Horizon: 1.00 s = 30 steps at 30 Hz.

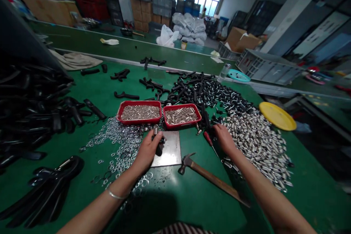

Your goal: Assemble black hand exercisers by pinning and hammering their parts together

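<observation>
My left hand [148, 148] is closed around a black plastic part [159, 150], over the left side of a flat metal plate [172, 148]. A metal coil spring [156, 129] stands upright at the thumb and fingertips of that hand. My right hand [225, 138] reaches to the edge of a heap of small black-headed pins [219, 97], its fingers curled down. Whatever is between those fingertips is hidden. Beside it lies a red-handled screwdriver [208, 138]. A claw hammer [211, 177] with a wooden handle rests in front of the plate.
Two red trays, one of small rings [119, 117] and one of small metal pins [197, 119], stand behind the plate. Loose washers [120, 153] spread left; silver cylinders [260, 142] are heaped right. Black handles [27, 95] pile at far left. A yellow lid [277, 116] lies right.
</observation>
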Tool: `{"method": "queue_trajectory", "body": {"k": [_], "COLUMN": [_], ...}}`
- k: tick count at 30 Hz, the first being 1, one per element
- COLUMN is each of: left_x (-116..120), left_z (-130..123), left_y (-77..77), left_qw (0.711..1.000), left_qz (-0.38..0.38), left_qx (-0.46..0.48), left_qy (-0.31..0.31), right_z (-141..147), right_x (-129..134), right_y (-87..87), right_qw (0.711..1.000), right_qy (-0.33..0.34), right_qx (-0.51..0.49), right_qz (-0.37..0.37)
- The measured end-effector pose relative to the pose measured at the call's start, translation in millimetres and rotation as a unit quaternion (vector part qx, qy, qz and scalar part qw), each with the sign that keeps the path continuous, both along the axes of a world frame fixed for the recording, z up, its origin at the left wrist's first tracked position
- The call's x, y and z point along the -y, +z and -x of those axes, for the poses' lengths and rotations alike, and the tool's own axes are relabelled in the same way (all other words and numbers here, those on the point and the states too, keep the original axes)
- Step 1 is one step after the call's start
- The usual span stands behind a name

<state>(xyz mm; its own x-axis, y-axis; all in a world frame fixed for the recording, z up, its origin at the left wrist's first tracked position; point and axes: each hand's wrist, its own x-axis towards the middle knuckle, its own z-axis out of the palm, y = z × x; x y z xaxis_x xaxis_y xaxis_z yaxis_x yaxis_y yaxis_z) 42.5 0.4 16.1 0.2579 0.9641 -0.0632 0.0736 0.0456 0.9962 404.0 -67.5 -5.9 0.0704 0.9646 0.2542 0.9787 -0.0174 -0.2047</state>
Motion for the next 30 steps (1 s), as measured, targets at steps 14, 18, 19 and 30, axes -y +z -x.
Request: {"method": "queue_trajectory", "body": {"k": [14, 18, 19, 30], "left_x": [22.7, 28.1, 28.8, 29.2], "left_z": [-20.9, -19.4, -17.0, -13.0], "left_y": [12.6, 15.5, 15.5, 15.9], "left_qw": [0.941, 0.946, 0.946, 0.947], "left_qz": [0.194, 0.185, 0.187, 0.194], "left_qx": [0.277, 0.266, 0.262, 0.254], "left_qy": [-0.014, -0.027, -0.024, 0.016], "right_z": [145.7, 192.1, 194.4, 202.2], "right_x": [30.1, 25.7, 23.9, 17.8], "right_y": [70.6, 70.1, 68.9, 63.3], "right_qw": [0.815, 0.759, 0.750, 0.739], "right_qy": [-0.006, 0.027, 0.028, -0.015], "right_qx": [-0.579, -0.650, -0.660, -0.673], "right_qz": [-0.015, 0.036, 0.040, 0.015]}}
